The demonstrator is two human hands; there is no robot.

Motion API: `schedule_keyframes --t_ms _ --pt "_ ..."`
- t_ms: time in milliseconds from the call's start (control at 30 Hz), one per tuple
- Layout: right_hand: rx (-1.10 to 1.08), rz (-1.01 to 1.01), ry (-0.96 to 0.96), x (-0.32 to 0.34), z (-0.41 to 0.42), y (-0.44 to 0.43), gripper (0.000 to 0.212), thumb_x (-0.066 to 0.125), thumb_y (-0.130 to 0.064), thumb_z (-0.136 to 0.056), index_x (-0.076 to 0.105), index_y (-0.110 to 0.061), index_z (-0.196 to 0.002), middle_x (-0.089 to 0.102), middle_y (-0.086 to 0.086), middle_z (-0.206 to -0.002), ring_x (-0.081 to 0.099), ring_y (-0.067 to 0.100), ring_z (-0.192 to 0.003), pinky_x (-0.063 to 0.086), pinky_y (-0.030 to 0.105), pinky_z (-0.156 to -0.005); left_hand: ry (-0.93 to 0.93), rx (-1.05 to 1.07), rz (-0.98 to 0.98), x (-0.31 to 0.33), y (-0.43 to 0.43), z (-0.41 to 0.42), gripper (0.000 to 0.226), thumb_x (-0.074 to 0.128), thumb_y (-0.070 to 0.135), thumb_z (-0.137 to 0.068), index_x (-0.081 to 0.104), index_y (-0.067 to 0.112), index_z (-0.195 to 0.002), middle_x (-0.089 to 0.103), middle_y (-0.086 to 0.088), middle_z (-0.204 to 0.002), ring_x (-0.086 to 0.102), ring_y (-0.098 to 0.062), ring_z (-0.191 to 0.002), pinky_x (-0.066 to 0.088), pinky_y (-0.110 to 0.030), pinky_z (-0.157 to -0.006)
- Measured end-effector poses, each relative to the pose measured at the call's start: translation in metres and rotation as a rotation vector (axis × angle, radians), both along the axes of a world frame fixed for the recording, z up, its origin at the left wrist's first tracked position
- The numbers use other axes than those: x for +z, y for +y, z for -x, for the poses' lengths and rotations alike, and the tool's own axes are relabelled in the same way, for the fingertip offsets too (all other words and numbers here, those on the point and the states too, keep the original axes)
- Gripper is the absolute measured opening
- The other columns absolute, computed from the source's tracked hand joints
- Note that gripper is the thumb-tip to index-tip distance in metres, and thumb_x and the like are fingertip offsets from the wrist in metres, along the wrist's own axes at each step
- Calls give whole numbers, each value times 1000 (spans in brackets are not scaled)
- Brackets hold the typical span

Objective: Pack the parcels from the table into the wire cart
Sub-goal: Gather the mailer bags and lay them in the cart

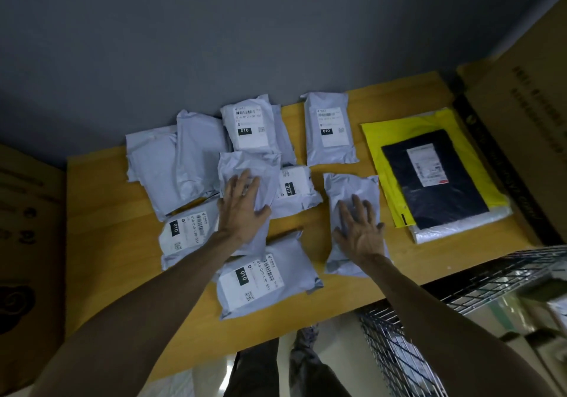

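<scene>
The packing looks barely begun from where I stand. The yellow-brown wooden table (107, 212) is covered with parcels: around ten soft grey plastic mailer bags, several showing white shipping labels, lie in a loose, partly overlapping spread. At the right end sits a bright yellow flat mailer (386, 138) with a dark navy flat parcel (435, 200) on top of it and a clear bubble-wrap bag (460, 228) under both.

The person leans over the table with both arms out. The left hand (242, 206) lies flat with fingers spread on a crumpled grey unlabelled mailer (236, 163) in the middle of the pile. The right hand (359, 231) lies the same way, fingers fanned and palm down, on a separate grey unlabelled mailer (352, 188) just right of centre. Neither hand has closed on anything, and no parcel is lifted.

The silver wire cart (491, 277) stands at the person's right, against the table's near edge. Its inside is too blurred to say whether anything is in it. I judge nearly the whole load remains to be moved, these two grey bags likely first.
</scene>
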State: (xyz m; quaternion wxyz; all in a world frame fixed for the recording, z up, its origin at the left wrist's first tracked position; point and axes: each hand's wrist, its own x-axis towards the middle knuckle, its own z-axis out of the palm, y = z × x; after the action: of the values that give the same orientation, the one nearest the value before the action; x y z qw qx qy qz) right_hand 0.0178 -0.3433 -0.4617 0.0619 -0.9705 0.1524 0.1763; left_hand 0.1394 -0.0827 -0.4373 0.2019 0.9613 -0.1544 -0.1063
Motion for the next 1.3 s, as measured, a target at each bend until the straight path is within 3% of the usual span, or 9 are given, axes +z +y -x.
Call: schedule_keyframes --t_ms 100,300,500,600,667,767,1033,1300 --pt "-30 -30 -22 25 3 -4 70 44 -50 -98 14 -28 -157 1 2 -165 2 32 -150 31 63 -105 22 -17 -34 22 1 6 75 59 46 -88 33 23 -153 17 1 -164 12 -29 -150 33 -60 -107" --pt "-65 -66 -82 79 8 -15 69 41 -52 -99 10 -31 -158 -3 -2 -165 -1 27 -151 29 61 -110 23 -24 -141 73 -2 20 70 56 45 -95 24 28 -155 7 4 -165 4 -24 -152 27 -55 -114" --pt "-21 8 -156 138 14 -28 67 40 -54 -98 15 -31 -156 1 -5 -165 6 23 -150 33 55 -109 -55 -23 -85 128 -15 22 69 57 46 -94 28 27 -154 12 2 -164 6 -24 -151 28 -52 -114" --pt "-78 -10 -201 157 19 -30 67 42 -54 -97 16 -33 -155 3 -5 -164 7 23 -148 32 58 -110 -90 -72 -99 146 -24 21 73 50 57 -90 30 26 -153 15 0 -163 8 -26 -150 28 -52 -114" --pt "-123 -23 -241 169 26 -30 66 43 -53 -96 19 -32 -154 5 -4 -164 9 23 -147 32 59 -110 -97 -109 -128 156 -30 21 75 44 61 -88 28 27 -154 14 1 -163 8 -25 -150 27 -52 -114" --pt "-176 -4 -284 187 37 -30 66 43 -53 -97 19 -32 -155 5 -4 -164 8 23 -148 30 60 -110 -135 -180 -158 168 -37 15 68 50 53 -95 25 30 -154 10 2 -164 7 -24 -150 28 -52 -114" --pt "-348 121 -373 237 99 -26 64 43 -52 -99 23 -28 -154 11 0 -163 12 24 -148 33 59 -106 -210 -417 -69 217 -75 4 68 54 48 -95 27 28 -154 11 0 -164 6 -25 -150 25 -58 -113" --pt "-593 220 -427 270 196 -28 63 51 -50 -93 32 -26 -149 21 6 -160 20 27 -144 37 57 -104 -284 -660 32 237 -130 61 63 54 48 -95 33 26 -151 22 -2 -160 15 -28 -147 32 -56 -108"
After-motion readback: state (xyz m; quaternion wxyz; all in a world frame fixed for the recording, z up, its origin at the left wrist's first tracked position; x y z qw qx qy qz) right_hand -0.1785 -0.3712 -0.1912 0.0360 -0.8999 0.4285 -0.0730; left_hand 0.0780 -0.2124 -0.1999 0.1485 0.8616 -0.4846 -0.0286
